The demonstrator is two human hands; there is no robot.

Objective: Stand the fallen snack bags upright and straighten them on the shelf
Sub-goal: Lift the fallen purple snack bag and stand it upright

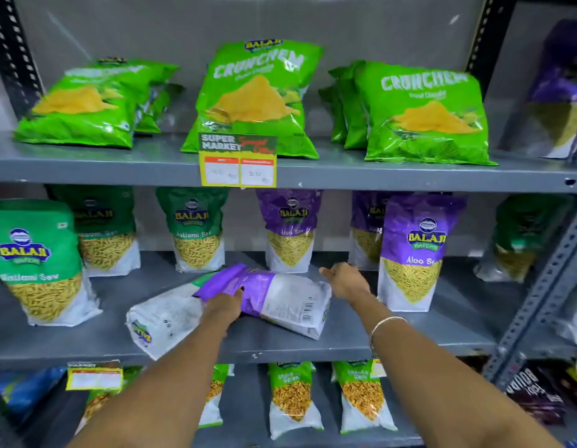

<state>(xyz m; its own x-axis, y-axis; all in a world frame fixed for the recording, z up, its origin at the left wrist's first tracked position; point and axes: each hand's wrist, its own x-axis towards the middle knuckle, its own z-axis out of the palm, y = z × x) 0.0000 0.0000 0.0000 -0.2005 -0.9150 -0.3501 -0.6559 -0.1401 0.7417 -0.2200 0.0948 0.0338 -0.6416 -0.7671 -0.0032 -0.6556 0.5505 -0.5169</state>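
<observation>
- Two fallen bags lie on the middle shelf (345, 345): a purple bag (280, 294) across a green bag (164, 318).
- The left hand (224, 307) grips the purple bag; the right hand (345, 279) is open, empty, just beside it.
- Next, I think: lift it upright.

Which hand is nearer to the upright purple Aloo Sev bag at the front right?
Right. The right hand reaches just left of the Aloo Sev bag; the left hand rests farther left, on the fallen purple bag.

The left hand (224, 307) covered part of the fallen purple bag (280, 295), which overlapped the green-and-white bag (164, 318) beneath it. The price tag (238, 161) figures were too blurred to read, and the purple bag (561, 92) at the right edge was cut off.
</observation>
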